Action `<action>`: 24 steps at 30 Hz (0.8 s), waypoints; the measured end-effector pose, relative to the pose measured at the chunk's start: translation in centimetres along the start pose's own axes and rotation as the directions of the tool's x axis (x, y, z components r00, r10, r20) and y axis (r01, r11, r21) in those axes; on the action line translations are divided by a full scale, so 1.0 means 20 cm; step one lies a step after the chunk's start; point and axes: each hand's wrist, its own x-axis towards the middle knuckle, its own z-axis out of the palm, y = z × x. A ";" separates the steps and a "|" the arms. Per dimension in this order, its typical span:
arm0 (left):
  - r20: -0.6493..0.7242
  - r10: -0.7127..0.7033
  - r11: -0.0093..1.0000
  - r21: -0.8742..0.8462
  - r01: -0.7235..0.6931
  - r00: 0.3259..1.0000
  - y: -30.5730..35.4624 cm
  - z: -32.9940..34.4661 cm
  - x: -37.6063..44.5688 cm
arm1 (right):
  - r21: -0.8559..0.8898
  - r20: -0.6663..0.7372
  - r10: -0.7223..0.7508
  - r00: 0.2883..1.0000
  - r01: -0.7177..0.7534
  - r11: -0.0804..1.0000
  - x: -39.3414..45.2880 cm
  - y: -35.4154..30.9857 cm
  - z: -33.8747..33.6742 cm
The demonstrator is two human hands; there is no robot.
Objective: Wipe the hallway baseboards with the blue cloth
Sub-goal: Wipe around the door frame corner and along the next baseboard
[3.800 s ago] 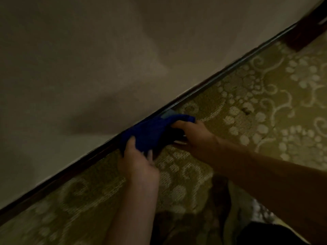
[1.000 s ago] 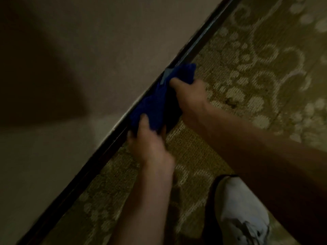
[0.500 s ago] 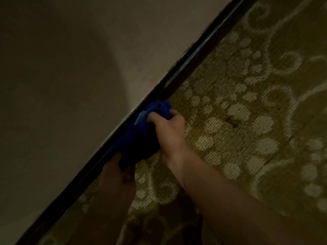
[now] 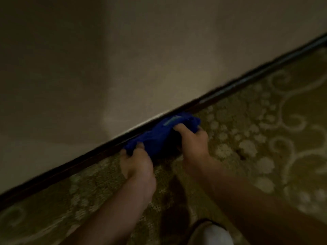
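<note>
The cloth (image 4: 159, 134) lay stretched along the baseboard (image 4: 247, 84) at frame centre, left hand (image 4: 137, 165) and right hand (image 4: 192, 140) gripping its ends.

- Blue cloth (image 4: 160, 137), bunched against a dark baseboard (image 4: 247, 82) where beige wall (image 4: 123, 59) meets patterned carpet (image 4: 265, 138).
- Left hand (image 4: 137, 165), fingers curled round the cloth's near-left end.
- Right hand (image 4: 192, 142), fingers curled over the far-right end, cloth spilling just beyond the fingertips (a pale tag shows on the fold above them).
- White shoe (image 4: 214, 234) well behind both wrists, at the bottom edge.
- Dim, slightly blurred.
</note>
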 end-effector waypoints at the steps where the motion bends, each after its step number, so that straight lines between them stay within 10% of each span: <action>1: 0.036 0.018 1.000 0.012 -0.018 0.999 0.02 -0.01 -0.05 | -0.071 0.059 0.005 0.998 -0.001 0.997 -0.01 -0.03 -0.03; 14: 0.420 0.155 0.977 0.067 -0.201 0.894 0.00 -0.37 -0.27 | -0.636 0.123 0.014 0.992 0.068 0.769 -0.48 -0.38 -0.17; 24: 0.416 -0.028 0.994 -0.086 0.070 0.909 0.16 -0.27 -0.64 | -0.691 0.133 0.115 0.984 0.009 0.722 -0.61 -0.70 -0.34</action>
